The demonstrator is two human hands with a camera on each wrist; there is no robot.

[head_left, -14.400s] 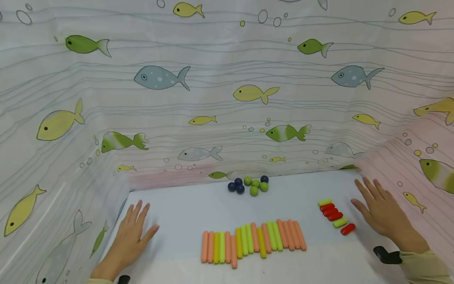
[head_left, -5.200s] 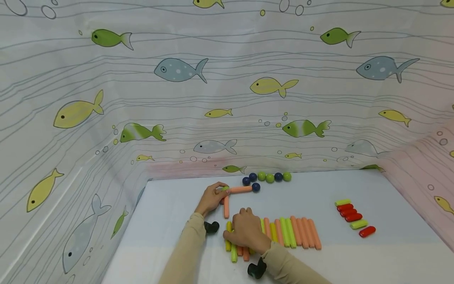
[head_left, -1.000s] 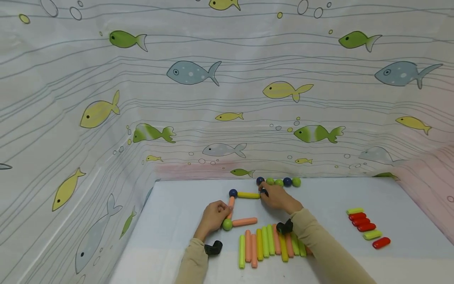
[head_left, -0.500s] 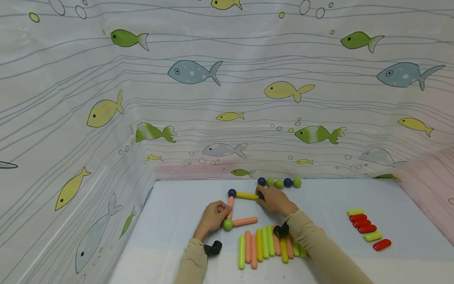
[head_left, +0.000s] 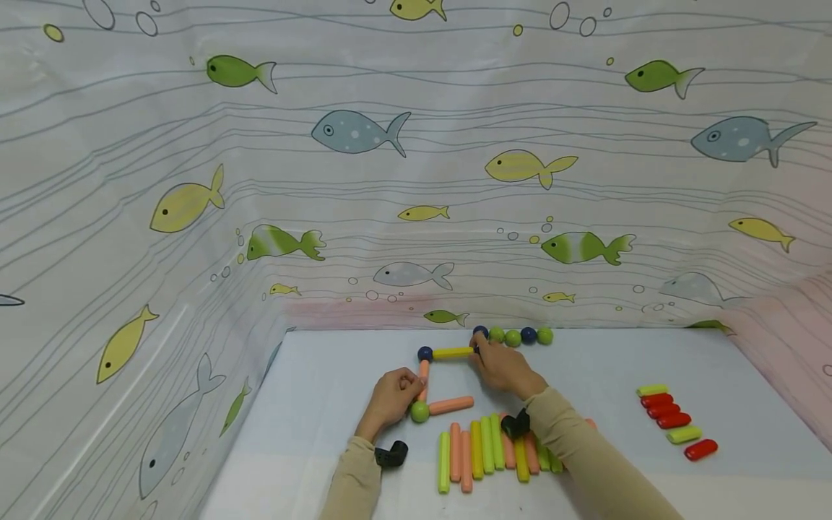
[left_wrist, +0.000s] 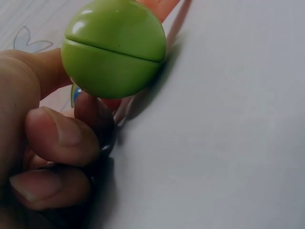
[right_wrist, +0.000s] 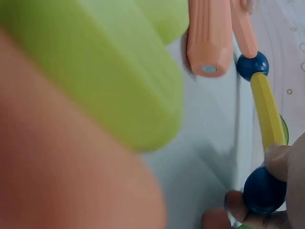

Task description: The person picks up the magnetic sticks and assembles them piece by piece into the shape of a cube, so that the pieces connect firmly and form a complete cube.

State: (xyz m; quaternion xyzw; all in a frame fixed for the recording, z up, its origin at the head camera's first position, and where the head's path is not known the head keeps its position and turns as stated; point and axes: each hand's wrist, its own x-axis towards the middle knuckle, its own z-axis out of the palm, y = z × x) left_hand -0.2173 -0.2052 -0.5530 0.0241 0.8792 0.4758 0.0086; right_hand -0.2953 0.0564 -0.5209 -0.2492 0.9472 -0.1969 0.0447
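Observation:
My left hand (head_left: 390, 396) pinches an orange rod (head_left: 425, 368) of a magnetic building set. A green ball (left_wrist: 114, 52) sits at its near end and a blue ball (head_left: 425, 354) at its far end. From that blue ball a yellow rod (head_left: 453, 353) runs right to my right hand (head_left: 510, 368). In the right wrist view, my right fingers hold another blue ball (right_wrist: 263, 192) at the yellow rod's end, the thumb at the joint. A second orange rod (head_left: 451, 405) reaches right from the green ball, its free end showing a silver disc.
A row of orange, yellow and lime rods (head_left: 466, 462) lies in front of the hands, partly under the right forearm. Blue and green balls (head_left: 513, 338) line the back edge. Short red and lime rods (head_left: 674, 419) lie at the right. A fish-print sheet (head_left: 416, 238) surrounds the table.
Earlier, both hands lay open and apart; then rods and balls were joined. Over the last half second the yellow rod's right end has swung slightly backward with my right hand; the left stays put.

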